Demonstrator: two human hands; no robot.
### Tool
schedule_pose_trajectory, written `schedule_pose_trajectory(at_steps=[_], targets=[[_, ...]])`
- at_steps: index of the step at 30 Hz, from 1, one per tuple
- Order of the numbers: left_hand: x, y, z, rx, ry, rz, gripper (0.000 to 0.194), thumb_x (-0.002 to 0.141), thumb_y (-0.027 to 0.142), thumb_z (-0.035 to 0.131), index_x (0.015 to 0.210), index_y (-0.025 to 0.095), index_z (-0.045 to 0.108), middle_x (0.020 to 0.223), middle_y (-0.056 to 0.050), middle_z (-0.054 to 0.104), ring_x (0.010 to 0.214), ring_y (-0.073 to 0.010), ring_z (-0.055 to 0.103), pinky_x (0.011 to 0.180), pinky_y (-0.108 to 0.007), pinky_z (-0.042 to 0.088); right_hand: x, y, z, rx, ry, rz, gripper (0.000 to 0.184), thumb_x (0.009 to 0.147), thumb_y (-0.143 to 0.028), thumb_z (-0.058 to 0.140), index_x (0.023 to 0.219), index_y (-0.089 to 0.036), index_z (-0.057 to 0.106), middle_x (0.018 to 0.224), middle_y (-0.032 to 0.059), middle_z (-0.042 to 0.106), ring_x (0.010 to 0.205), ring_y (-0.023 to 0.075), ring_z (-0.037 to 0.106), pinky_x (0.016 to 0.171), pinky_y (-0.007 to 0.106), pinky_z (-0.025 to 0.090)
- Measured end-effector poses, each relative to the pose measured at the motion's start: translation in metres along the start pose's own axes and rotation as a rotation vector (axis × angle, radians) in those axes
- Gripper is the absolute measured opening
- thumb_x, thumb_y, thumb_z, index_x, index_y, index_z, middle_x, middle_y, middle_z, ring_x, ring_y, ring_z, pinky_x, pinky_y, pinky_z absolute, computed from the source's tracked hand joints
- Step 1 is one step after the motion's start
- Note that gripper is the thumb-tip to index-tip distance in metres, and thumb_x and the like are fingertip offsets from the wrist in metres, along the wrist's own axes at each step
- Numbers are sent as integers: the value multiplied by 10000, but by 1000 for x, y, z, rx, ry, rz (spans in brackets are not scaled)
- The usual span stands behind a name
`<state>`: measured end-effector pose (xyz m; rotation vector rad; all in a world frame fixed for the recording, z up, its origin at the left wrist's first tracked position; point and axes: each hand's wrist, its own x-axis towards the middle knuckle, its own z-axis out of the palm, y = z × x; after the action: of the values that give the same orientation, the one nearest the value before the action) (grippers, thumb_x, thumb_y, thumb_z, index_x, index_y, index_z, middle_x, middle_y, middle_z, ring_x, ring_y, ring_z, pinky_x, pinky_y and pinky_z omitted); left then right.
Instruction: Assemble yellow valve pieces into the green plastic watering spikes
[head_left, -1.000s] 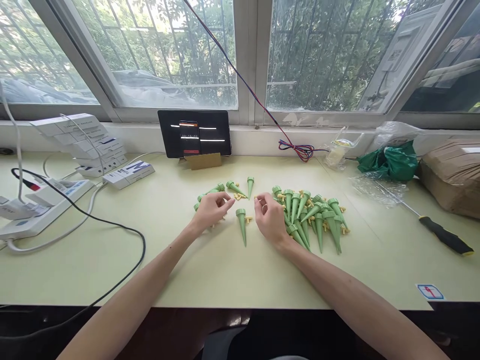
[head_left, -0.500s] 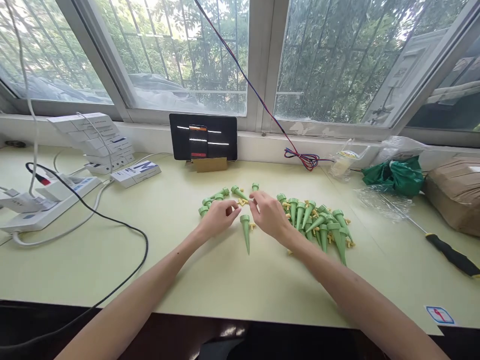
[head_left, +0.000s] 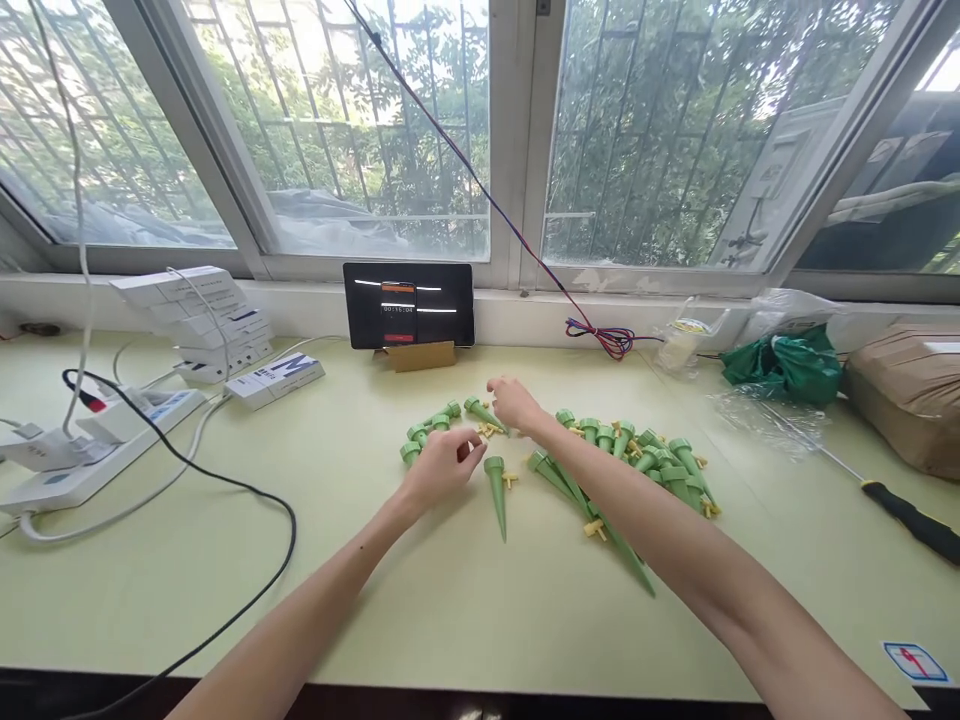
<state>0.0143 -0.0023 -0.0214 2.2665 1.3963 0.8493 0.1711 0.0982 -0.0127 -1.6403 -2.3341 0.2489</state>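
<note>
My left hand [head_left: 444,465] rests low over the table, thumb and fingers pinched together beside several small yellow T-shaped valves [head_left: 489,430]; anything between the fingertips is too small to make out. Farther back, my right hand [head_left: 514,404] has its fingers bent down and covers whatever is under it. A green plastic watering spike [head_left: 495,490] lies between my forearms, point toward me, with a yellow valve [head_left: 510,480] beside its cap. Another green spike [head_left: 478,408] is close to my right fingertips. More green spikes [head_left: 429,425] lie just beyond my left hand.
Under and beyond my right forearm spreads a pile of green spikes [head_left: 660,455] with yellow valves. A tablet [head_left: 442,320] leans on a cardboard stand at the back. Left are a power strip [head_left: 97,455], cables and white boxes [head_left: 274,378]; right, a screwdriver [head_left: 911,520] and green bag [head_left: 787,370].
My right hand has moved away from my left and farther back, over where a single spike stood. Its forearm now crosses the pile, where several spikes lie shifted toward me. The view has tilted up slightly.
</note>
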Motion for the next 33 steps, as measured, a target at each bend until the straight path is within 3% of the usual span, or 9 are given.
schedule_pose_trajectory(at_steps=[7,15,22,29,33], targets=[[0,-2,0,18,-13,-5,253,893,309,505,722,183,643,515,37,506,497,-118,431,540,-255,323,9,-9,6,-32,-87,25,269,865,-78,558,1107,-160,644,1189,139,638,1056,209,610,785,244,432],[1,-7,3,26,-20,-13,239,888,309,509,730,186,640,521,38,520,505,-120,447,548,-254,339,7,-10,7,-53,-115,18,234,872,-77,553,1067,-168,645,1149,132,643,942,205,645,702,247,425],[0,-8,3,24,-1,-4,243,888,308,511,716,186,631,519,36,522,505,-119,448,540,-253,331,3,-13,8,-70,-104,14,229,894,-69,508,1062,-149,641,1155,154,625,958,219,652,725,264,442],[2,-8,3,18,19,25,264,889,308,507,691,176,622,518,36,516,497,-110,420,534,-251,330,-10,-17,-7,-48,-4,43,287,864,14,463,1096,-105,583,1123,184,618,918,216,641,710,268,432],[2,-6,3,16,31,28,286,893,336,500,684,179,617,505,43,486,487,-109,382,525,-253,321,-41,-12,-22,-2,87,12,246,907,-20,414,1090,-129,536,965,123,653,863,199,611,684,256,401]])
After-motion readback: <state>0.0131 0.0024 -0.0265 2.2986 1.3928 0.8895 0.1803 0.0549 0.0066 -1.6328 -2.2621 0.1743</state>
